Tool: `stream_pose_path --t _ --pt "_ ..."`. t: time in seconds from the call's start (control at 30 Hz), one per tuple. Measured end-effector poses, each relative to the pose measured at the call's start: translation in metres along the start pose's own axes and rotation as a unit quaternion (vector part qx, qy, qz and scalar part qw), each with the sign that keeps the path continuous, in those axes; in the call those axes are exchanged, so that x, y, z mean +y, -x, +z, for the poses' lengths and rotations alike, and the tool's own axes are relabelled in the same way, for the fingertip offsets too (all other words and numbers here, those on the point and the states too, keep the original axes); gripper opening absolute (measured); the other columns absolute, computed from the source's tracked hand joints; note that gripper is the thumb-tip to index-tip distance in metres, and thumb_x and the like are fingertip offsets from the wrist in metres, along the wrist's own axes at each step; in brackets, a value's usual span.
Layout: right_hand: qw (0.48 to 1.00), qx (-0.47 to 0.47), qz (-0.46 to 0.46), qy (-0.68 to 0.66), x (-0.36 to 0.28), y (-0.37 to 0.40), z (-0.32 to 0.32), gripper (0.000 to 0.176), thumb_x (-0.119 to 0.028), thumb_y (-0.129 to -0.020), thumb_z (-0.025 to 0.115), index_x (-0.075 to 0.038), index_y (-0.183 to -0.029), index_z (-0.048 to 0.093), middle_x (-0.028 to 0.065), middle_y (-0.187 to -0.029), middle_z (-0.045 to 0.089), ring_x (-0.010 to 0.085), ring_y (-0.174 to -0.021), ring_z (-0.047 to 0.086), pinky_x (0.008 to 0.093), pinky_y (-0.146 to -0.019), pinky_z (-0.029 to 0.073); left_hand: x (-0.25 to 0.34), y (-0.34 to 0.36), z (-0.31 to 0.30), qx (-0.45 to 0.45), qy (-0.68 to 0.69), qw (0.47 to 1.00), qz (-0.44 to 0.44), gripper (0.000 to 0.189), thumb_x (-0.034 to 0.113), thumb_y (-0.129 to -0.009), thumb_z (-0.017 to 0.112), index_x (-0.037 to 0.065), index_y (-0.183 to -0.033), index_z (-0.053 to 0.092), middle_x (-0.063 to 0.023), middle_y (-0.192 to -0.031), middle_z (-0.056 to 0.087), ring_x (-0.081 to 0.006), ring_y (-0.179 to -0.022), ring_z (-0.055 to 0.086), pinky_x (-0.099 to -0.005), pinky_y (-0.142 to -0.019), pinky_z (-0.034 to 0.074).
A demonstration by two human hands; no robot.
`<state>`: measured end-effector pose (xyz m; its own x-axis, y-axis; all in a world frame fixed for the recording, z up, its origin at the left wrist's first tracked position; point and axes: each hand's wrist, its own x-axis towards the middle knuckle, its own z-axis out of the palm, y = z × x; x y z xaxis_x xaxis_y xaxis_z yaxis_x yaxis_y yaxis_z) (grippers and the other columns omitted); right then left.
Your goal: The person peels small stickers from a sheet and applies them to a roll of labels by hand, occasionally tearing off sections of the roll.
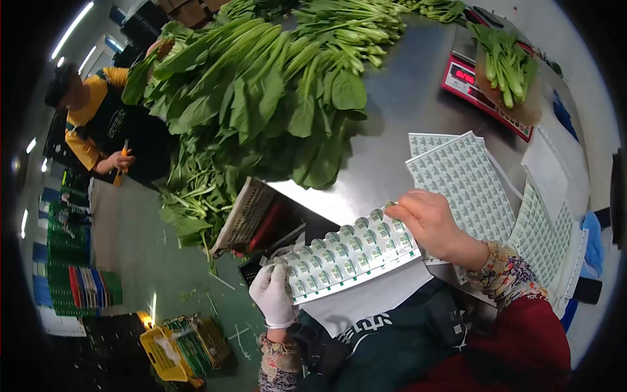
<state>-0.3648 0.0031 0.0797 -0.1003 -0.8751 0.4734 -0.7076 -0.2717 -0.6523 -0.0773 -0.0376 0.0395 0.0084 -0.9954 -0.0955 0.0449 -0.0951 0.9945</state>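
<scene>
A sheet of round green-and-white stickers is stretched between both my hands, close to my apron. My left hand, in a white glove, pinches its left end. Bare fingers of my right hand grip the upper right corner. Along the top edge the sticker rims stand out past the backing. Further sticker sheets lie overlapped on the steel table just beyond my right hand, and another stack of sticker sheets is to the right.
Leafy greens are heaped across the table's far left. A red scale carries a bunch of greens. Left of the table, a co-worker holds an orange-handled tool. A yellow crate stands on the floor.
</scene>
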Motion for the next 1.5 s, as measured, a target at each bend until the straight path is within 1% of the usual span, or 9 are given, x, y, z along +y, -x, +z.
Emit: stream_pose_path --t 0.17,0.33,0.63,0.8,0.9,1.03,1.13,1.27,1.5 --pt "0.993 -0.063 0.025 0.096 0.042 0.01 -0.032 0.031 -0.025 -0.086 0.058 -0.003 -0.064 0.053 0.0106 -0.053 0.045 0.0308 -0.051 0.049 0.0402 -0.049 0.039 -0.004 -0.021 0.052 -0.049 -0.035 0.998 -0.036 0.012 0.006 -0.086 0.058 -0.004 -0.088 0.065 0.0012 -0.076 0.06 -0.0041 -0.067 0.05 -0.0183 -0.06 0.041" --pt "0.967 -0.233 0.106 -0.006 0.073 -0.027 -0.056 0.034 -0.035 -0.093 0.043 -0.003 -0.104 0.05 0.0142 -0.103 0.052 0.0287 -0.097 0.051 0.0378 -0.08 0.041 -0.02 -0.037 0.073 -0.102 -0.03 0.993 -0.049 0.015 0.011 -0.088 0.059 -0.003 -0.088 0.064 0.0014 -0.077 0.061 -0.0035 -0.066 0.05 -0.0185 -0.06 0.041" --pt "0.89 -0.428 -0.153 0.043 0.094 -0.074 -0.009 0.027 -0.034 -0.09 0.05 -0.007 -0.091 0.051 0.0114 -0.074 0.059 0.0344 -0.067 0.057 0.0422 -0.058 0.045 -0.025 -0.047 0.093 -0.11 -0.059 0.99 -0.067 0.018 0.013 -0.088 0.06 -0.003 -0.082 0.064 0.0021 -0.071 0.059 -0.0025 -0.061 0.047 -0.0173 -0.055 0.038" --pt "0.938 -0.29 -0.174 -0.076 0.103 -0.046 -0.014 0.025 -0.027 -0.092 0.049 -0.004 -0.082 0.049 0.0103 -0.065 0.057 0.0286 -0.055 0.056 0.037 -0.05 0.045 -0.039 -0.053 0.104 -0.112 -0.02 0.989 -0.095 0.017 0.013 -0.088 0.061 -0.004 -0.084 0.064 0.0026 -0.073 0.059 -0.0025 -0.063 0.046 -0.0172 -0.056 0.038" --pt "0.966 -0.148 0.122 -0.176 0.104 -0.042 -0.033 0.02 -0.022 -0.091 0.052 -0.003 -0.091 0.053 0.0047 -0.063 0.055 0.018 -0.057 0.057 0.0299 -0.052 0.046 -0.046 -0.056 0.107 -0.115 0.022 0.987 -0.111 0.017 0.011 -0.088 0.06 -0.006 -0.092 0.064 -0.0014 -0.081 0.063 -0.0043 -0.069 0.053 -0.018 -0.062 0.043" --pt "0.805 -0.169 0.267 -0.502 0.132 -0.037 -0.061 0.036 -0.017 -0.09 0.055 -0.004 -0.121 0.043 0.0057 -0.087 0.056 0.0139 -0.073 0.057 0.0266 -0.067 0.048 -0.055 -0.059 0.102 -0.143 0.041 0.983 -0.111 0.018 0.01 -0.088 0.06 -0.006 -0.095 0.063 -0.0032 -0.082 0.064 -0.0055 -0.07 0.055 -0.0187 -0.064 0.044" --pt "0.945 -0.209 0.138 -0.211 0.128 -0.038 -0.052 0.068 -0.011 -0.085 0.058 -0.009 -0.141 0.019 0.009 -0.112 0.046 0.0165 -0.093 0.054 0.0293 -0.079 0.048 -0.052 -0.055 0.098 -0.147 0.042 0.983 -0.1 0.017 0.01 -0.088 0.06 -0.006 -0.093 0.063 -0.003 -0.081 0.063 -0.0054 -0.069 0.054 -0.0188 -0.063 0.044" --pt "0.922 -0.378 0.046 -0.073 0.106 -0.045 -0.052 0.073 0.0 -0.079 0.058 -0.016 -0.142 0.023 0.0117 -0.129 0.038 0.0196 -0.101 0.051 0.0326 -0.082 0.05 -0.05 -0.051 0.1 -0.135 0.06 0.984 -0.105 0.017 0.013 -0.088 0.06 -0.004 -0.088 0.064 -0.0006 -0.076 0.062 -0.0046 -0.064 0.051 -0.0182 -0.059 0.042" --pt "0.981 -0.144 0.082 -0.102 0.102 -0.033 -0.075 0.063 0.007 -0.078 0.055 -0.006 -0.136 0.034 0.0099 -0.13 0.039 0.0167 -0.101 0.052 0.0262 -0.079 0.049 -0.075 -0.065 0.095 -0.137 -0.051 0.989 -0.018 0.026 0.02 -0.091 0.056 -0.006 -0.088 0.063 0.0023 -0.074 0.056 -0.0049 -0.064 0.046 -0.0203 -0.058 0.039"
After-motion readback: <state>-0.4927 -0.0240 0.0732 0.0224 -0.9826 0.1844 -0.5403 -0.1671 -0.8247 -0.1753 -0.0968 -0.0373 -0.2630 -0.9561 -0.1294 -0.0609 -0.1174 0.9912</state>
